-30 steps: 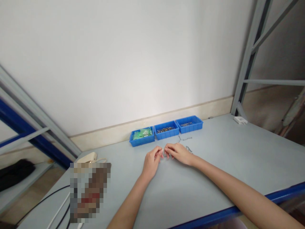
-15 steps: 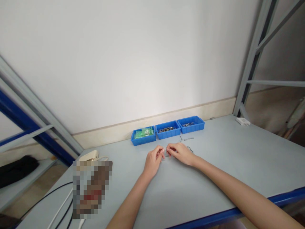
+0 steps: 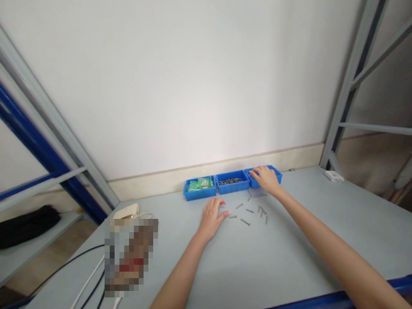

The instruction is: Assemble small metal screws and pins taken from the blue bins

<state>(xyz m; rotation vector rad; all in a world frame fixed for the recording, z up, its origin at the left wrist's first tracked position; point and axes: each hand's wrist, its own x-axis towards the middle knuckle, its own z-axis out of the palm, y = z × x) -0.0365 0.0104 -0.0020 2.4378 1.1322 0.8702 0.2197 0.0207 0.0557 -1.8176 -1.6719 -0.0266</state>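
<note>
My left hand (image 3: 212, 218) rests low over the table with thumb and fingers apart, holding nothing. Beside its thumb lie several loose screws (image 3: 245, 222), scattered on the grey surface. My right hand (image 3: 265, 178) reaches over the right blue bin (image 3: 277, 177), its fingertips down at the bin's opening. Those fingers are blurred, and whether anything is between them cannot be made out. In the middle blue bin (image 3: 232, 188) there is a heap of screws (image 3: 231, 181). The left blue bin (image 3: 200, 195) holds green packets (image 3: 200, 184).
A pale box with a cable (image 3: 128, 210) and a pixelated patch (image 3: 131, 257) are at the left of the table. Black and white cables (image 3: 88, 279) run along the left edge. At the far right sits a white plastic piece (image 3: 334, 176), near the metal frame (image 3: 334, 146).
My right hand has moved from beside the left hand up to the right bin. My left hand has opened its fingers. The screws on the table now show, and the view has shifted slightly.
</note>
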